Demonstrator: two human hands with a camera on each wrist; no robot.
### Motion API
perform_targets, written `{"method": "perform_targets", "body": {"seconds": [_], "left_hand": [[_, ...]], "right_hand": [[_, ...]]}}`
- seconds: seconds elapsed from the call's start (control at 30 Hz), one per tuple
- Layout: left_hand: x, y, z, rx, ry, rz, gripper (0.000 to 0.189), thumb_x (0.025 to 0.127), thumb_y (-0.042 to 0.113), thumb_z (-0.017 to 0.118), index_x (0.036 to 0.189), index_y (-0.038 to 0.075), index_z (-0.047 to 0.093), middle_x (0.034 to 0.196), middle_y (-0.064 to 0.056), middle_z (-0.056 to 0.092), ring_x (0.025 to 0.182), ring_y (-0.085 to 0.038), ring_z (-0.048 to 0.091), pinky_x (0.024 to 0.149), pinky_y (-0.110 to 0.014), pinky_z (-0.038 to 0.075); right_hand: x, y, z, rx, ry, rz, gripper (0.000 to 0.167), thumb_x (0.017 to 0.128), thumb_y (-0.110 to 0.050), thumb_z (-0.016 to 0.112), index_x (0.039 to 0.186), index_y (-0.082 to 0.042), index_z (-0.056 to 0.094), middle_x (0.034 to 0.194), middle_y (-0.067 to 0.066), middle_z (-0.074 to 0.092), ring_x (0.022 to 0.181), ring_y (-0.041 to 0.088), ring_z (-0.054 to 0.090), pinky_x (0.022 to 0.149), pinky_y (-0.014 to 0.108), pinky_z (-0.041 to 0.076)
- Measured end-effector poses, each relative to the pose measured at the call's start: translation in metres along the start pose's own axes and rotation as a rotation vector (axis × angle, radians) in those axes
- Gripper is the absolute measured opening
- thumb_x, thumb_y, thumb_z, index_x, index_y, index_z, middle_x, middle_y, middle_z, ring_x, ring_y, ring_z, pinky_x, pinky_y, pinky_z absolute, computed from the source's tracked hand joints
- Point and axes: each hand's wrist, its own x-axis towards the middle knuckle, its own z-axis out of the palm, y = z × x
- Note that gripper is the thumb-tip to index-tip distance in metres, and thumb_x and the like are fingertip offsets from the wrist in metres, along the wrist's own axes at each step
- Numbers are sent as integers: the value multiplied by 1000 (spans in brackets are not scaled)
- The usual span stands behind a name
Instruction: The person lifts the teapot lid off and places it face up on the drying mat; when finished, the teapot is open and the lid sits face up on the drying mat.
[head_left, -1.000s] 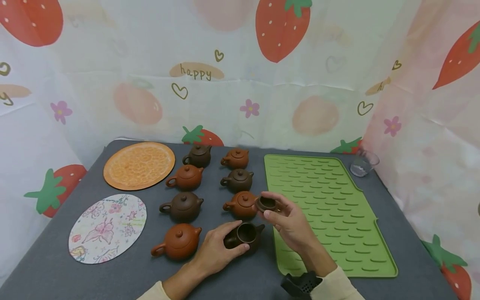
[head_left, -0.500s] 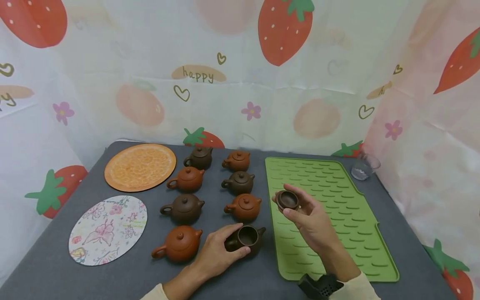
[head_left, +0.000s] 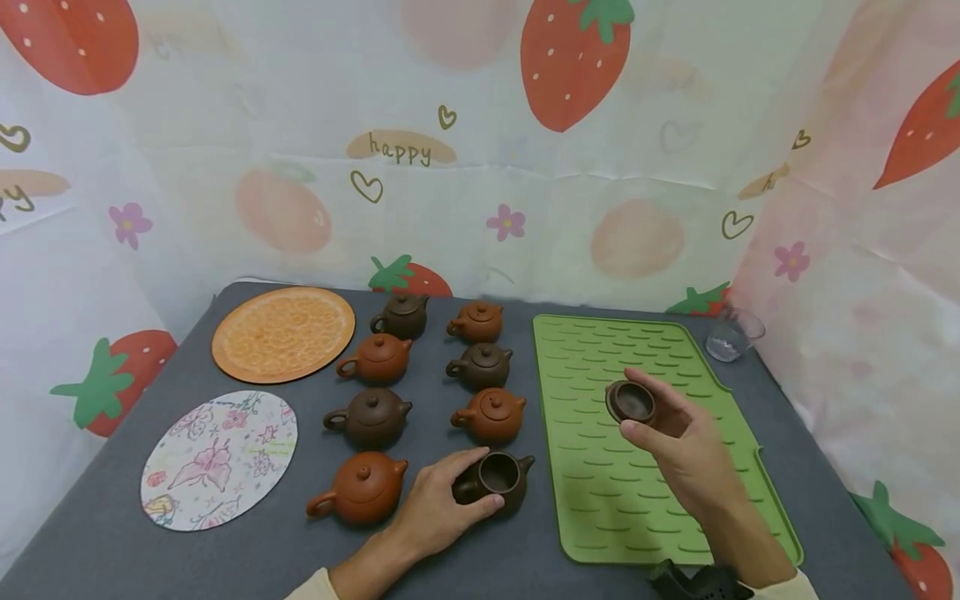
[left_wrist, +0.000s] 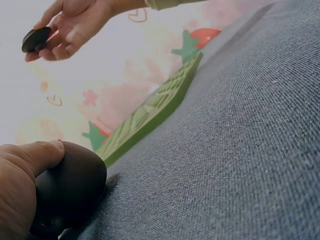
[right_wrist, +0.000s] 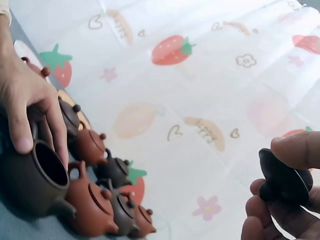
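My left hand (head_left: 442,504) grips a dark brown teapot (head_left: 513,492) on the table, thumb on the near side and fingers on the far side. The pot's round mouth is uncovered and its spout points right. In my right hand (head_left: 693,450) is a dark teapot lid (head_left: 632,403), pinched between thumb and fingers with its hollow side up. It hangs in the air over the green mat (head_left: 592,525). The right wrist view shows the lid's knob (right_wrist: 267,191) near the fingers. Just left of my left hand stands a reddish-brown teapot (head_left: 367,492).
Several more lidded teapots, reddish and dark, stand in two columns, such as the reddish one (head_left: 495,417) behind the uncovered pot. An orange round mat (head_left: 283,333) and a floral oval mat (head_left: 217,458) lie left. A glass cup (head_left: 727,337) stands back right.
My right hand has carried the lid rightward, from beside the nearby reddish teapot to over the green mat. My left hand keeps its hold on the dark teapot.
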Motion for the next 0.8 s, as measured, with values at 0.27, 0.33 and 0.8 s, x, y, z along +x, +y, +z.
{"method": "perform_targets", "body": {"seconds": [0.27, 0.33, 0.8], "left_hand": [[-1, 0, 0, 0, -5, -7, 66, 85, 48, 71, 137, 11, 55, 131, -4, 57, 119, -23, 54, 97, -35, 42], [-1, 0, 0, -2, -5, -8, 66, 85, 48, 71, 137, 11, 55, 131, -4, 56, 119, -24, 54, 97, -36, 42], [0, 1, 0, 8, -1, -4, 66, 85, 47, 71, 137, 11, 55, 131, -4, 57, 118, -23, 54, 97, -35, 43]], "right_hand": [[-13, -8, -17, -62, 10, 11, 57, 90, 20, 51, 144, 4, 40, 132, 10, 52, 114, 18, 55, 85, 25, 49], [-16, -10, -21, -80, 23, 28, 58, 90, 20, 51, 145, 4, 39, 134, 9, 51, 115, 17, 55, 85, 25, 49], [-43, -10, -55, -153, 73, 99, 62, 91, 17, 52, 148, 1, 35, 140, -1, 47, 118, 11, 54, 87, 24, 48]]}}
